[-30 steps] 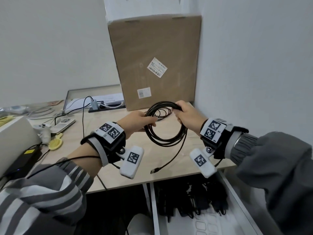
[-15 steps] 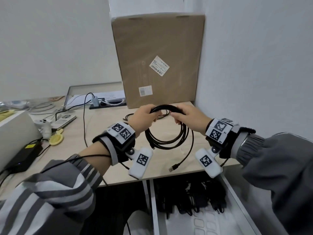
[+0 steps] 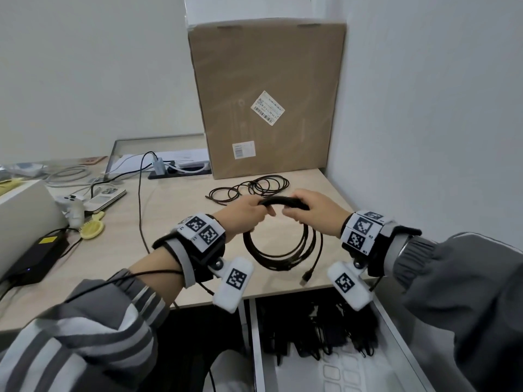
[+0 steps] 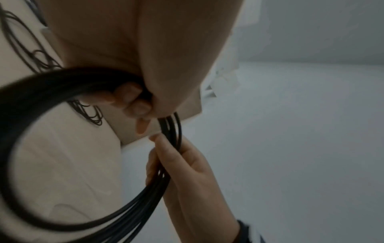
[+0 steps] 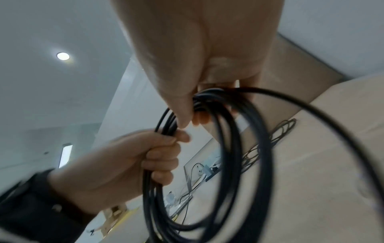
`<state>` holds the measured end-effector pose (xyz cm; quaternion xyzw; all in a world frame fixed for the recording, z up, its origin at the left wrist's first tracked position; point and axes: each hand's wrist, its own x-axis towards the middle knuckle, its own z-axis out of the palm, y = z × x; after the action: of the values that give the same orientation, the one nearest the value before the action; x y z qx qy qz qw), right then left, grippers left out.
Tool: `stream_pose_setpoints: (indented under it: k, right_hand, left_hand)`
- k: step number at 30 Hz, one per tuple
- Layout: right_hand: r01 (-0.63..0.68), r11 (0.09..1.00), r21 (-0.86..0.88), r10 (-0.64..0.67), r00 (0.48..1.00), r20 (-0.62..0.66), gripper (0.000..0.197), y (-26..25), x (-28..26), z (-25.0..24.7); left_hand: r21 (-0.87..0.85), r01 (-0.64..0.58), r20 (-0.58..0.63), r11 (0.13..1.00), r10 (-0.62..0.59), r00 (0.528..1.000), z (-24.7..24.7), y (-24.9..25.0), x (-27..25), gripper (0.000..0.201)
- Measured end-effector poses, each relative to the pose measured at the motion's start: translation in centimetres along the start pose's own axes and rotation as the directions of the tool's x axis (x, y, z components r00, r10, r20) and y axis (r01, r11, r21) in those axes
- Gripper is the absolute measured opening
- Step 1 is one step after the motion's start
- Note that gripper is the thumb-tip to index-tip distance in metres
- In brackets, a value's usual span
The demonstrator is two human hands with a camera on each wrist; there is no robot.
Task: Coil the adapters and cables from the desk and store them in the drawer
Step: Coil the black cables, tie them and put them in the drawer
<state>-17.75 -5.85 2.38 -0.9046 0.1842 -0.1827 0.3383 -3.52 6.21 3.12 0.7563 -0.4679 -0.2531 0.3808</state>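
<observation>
A black cable (image 3: 283, 250) hangs in several loops above the desk's front edge, its USB plug (image 3: 307, 276) dangling low. My left hand (image 3: 245, 212) grips the top of the coil from the left, fingers curled round the strands (image 4: 133, 100). My right hand (image 3: 312, 212) grips the same bundle from the right (image 5: 193, 106). A thinner dark cable (image 3: 252, 188) lies loosely looped on the desk behind my hands. The open drawer (image 3: 396, 332) sits below the desk edge, with several black adapters (image 3: 325, 329) inside.
A large cardboard box (image 3: 267, 100) stands against the wall at the back. To the left lie a power strip (image 3: 181, 169) with a cable, a phone (image 3: 104, 198), a yellow comb (image 3: 92, 229), a black power brick (image 3: 36, 257) and a white box (image 3: 22, 216).
Both hands have drawn closer together on the top of the coil and come nearer the desk's front edge. The dangling plug has swung right. The camera tilted, revealing the thin cable on the desk.
</observation>
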Motion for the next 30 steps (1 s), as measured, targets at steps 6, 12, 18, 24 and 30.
stream_pose_setpoints:
  k: [6,12,18,24,30]
  right_hand:
    - [-0.083,0.953,0.293,0.087,0.996,0.001,0.005,0.4,-0.4,0.0]
    - [0.008,1.000,0.009,-0.008,0.995,0.103,0.007,-0.2,-0.1,0.6]
    - [0.040,0.999,0.025,-0.042,0.995,0.091,0.015,-0.5,0.4,1.6]
    - [-0.060,0.954,0.293,0.052,0.998,0.037,0.008,1.5,-0.6,0.5]
    - [-0.177,0.882,0.437,0.165,0.984,0.065,0.023,1.9,-1.4,0.7]
  left_hand:
    - [-0.325,-0.019,-0.098,0.945,-0.013,0.995,0.6,-1.0,0.0,0.026]
    - [0.000,-0.019,0.079,1.000,0.019,0.997,-0.6,-0.7,0.0,0.011]
    - [0.198,-0.098,0.220,0.975,0.054,0.974,0.3,1.6,-0.1,0.014]
    - [-0.142,-0.046,-0.011,0.989,0.045,0.999,0.0,-0.6,0.5,0.025]
    - [-0.562,-0.065,-0.066,0.824,0.034,0.997,-0.1,-2.5,0.8,0.025]
